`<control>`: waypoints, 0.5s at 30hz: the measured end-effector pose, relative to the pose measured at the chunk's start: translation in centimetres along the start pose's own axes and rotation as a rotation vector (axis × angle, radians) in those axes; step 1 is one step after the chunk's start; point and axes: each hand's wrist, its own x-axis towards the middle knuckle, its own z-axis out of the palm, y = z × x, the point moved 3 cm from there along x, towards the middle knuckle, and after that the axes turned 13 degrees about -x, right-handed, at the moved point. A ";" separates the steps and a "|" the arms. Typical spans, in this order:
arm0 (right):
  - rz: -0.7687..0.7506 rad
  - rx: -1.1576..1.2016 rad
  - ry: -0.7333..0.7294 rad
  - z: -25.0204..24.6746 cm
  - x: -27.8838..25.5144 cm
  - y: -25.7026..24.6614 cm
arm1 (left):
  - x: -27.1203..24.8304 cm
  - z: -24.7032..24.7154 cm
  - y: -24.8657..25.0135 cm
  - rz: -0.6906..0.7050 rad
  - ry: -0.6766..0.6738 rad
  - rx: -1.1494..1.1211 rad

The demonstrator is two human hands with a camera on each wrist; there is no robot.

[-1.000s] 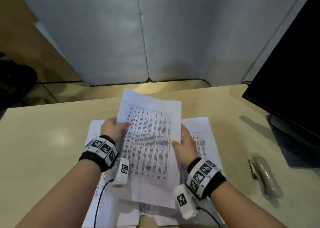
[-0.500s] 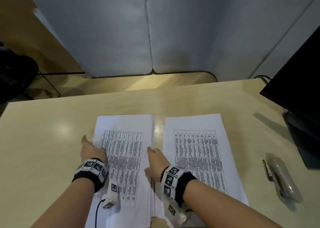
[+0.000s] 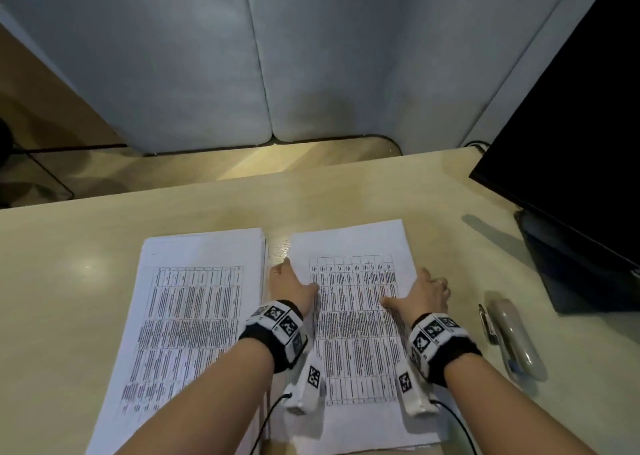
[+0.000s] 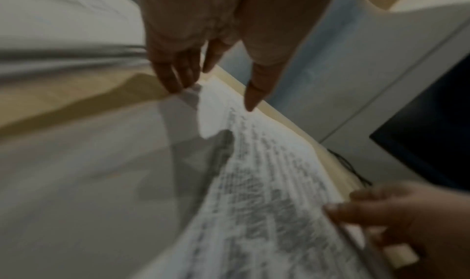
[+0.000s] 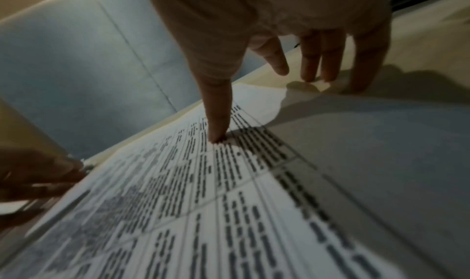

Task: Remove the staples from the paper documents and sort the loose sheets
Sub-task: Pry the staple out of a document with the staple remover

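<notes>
Two stacks of printed sheets lie side by side on the desk: the left stack (image 3: 194, 316) and the right stack (image 3: 356, 316). My left hand (image 3: 294, 283) rests at the right stack's left edge, thumb on the page. My right hand (image 3: 424, 292) rests at its right edge, thumb likewise on the print. The left wrist view shows my left hand (image 4: 213, 96) with straight fingers at the sheet's (image 4: 267, 183) edge. My right hand (image 5: 267, 108) presses its thumb on the table of text (image 5: 229, 183), its fingers straight down on the desk beside the paper. Both hands are open.
A grey stapler-like tool (image 3: 512, 340) lies on the desk right of the right stack. A black monitor (image 3: 571, 108) on its stand fills the right side. A grey partition (image 3: 242, 56) stands behind the desk (image 3: 69, 264).
One second ago both hands held a sheet up; it then went down on the left stack. Both hands have since moved right to the right stack's edges.
</notes>
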 end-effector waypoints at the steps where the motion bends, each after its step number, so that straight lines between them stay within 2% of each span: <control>1: -0.006 0.029 -0.002 0.2 0.1 0.2 | 0.1 0.1 0.3 -0.019 0.021 -0.025; 4: -0.039 0.101 -0.016 0.4 0.5 0.3 | 0.4 -0.2 0.8 -0.009 0.034 -0.089; 12: -0.130 0.093 -0.010 0.2 0.6 0.0 | 0.2 -1.3 0.7 0.143 0.136 -0.130; 15: -0.128 0.179 -0.007 -0.5 0.9 0.3 | -0.3 -1.2 1.1 0.191 0.037 -0.330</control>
